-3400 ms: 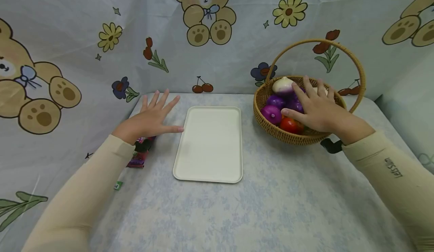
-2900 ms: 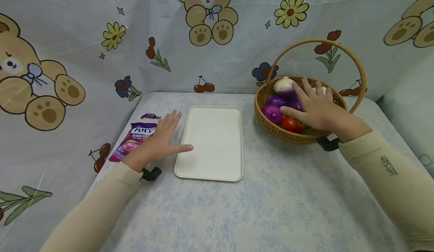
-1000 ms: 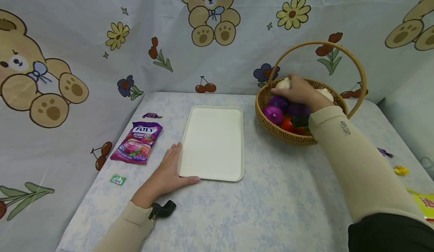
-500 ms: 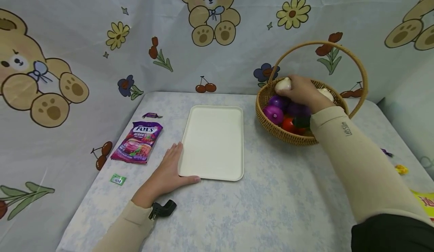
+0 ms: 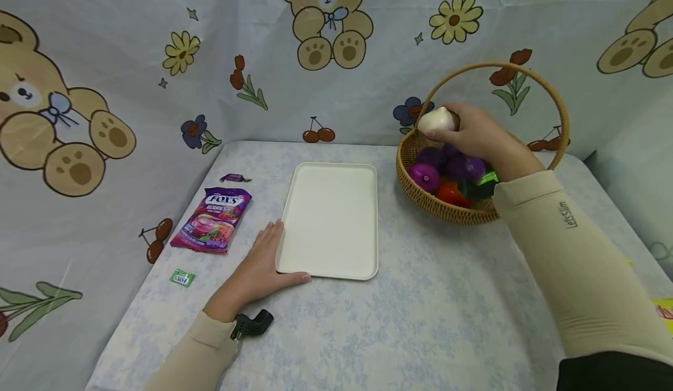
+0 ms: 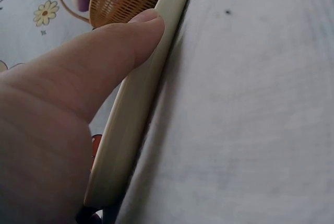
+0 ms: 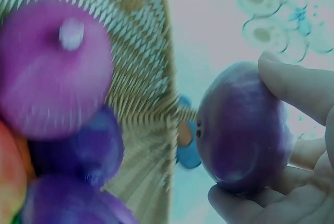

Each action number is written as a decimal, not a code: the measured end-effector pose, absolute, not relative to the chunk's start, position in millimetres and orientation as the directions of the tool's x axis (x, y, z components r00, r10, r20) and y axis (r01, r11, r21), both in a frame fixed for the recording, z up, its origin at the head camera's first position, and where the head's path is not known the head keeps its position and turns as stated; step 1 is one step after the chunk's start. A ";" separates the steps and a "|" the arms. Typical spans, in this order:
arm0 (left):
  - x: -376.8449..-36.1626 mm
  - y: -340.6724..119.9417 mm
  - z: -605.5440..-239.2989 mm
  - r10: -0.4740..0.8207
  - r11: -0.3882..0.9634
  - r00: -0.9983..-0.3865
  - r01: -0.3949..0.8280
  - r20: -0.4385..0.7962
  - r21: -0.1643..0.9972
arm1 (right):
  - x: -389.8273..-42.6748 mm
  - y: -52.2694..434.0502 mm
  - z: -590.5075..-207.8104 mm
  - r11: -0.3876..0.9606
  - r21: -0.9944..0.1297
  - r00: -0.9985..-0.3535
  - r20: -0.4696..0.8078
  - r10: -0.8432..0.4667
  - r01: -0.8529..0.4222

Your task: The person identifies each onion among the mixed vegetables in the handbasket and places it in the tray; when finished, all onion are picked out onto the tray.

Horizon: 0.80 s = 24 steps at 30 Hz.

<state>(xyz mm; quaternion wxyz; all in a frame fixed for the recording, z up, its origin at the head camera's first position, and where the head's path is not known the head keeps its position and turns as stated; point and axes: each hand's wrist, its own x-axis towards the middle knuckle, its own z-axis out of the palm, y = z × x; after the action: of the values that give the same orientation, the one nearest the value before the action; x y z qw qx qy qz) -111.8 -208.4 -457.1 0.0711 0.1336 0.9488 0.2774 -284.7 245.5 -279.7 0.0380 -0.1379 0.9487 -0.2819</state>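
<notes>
Our right hand (image 5: 481,137) has its grip curled round a white-and-purple onion (image 5: 436,121), lifted just above the far left rim of the wicker basket (image 5: 420,195) on the right of the table (image 5: 420,321). Purple onions (image 5: 423,176) and a tomato (image 5: 449,193) lie in the basket below it. Our left hand (image 5: 257,274) rests flat, grip relaxed, fingers against the near left corner of the cream tray (image 5: 331,221). A Fox's candy bag (image 5: 212,218) lies left of the tray.
</notes>
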 end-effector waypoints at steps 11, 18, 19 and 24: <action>-112.1 -208.8 -457.3 0.292 0.812 -0.954 0.210 -0.069 0.545 | -240.3 219.6 -280.7 0.737 -0.605 -0.940 0.061 -0.335 -0.302; -112.9 -209.9 -457.9 0.295 0.810 -0.953 0.211 -0.069 0.548 | -211.3 196.8 -294.8 0.637 -0.666 -0.897 0.116 -0.426 -0.388; -113.3 -209.8 -458.2 0.296 0.809 -0.953 0.211 -0.069 0.549 | -207.6 193.9 -298.1 0.613 -0.678 -0.887 0.128 -0.444 -0.405; -113.9 -209.8 -458.0 0.300 0.810 -0.951 0.215 -0.070 0.546 | -192.3 179.8 -321.8 0.506 -0.718 -0.826 0.172 -0.537 -0.478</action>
<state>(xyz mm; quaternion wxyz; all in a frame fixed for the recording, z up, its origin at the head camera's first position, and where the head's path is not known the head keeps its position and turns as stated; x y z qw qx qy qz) -113.9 -209.8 -458.0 0.0764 0.1359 0.9482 0.2768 -192.3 179.8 -321.8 0.0365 -0.2927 0.8670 -0.4016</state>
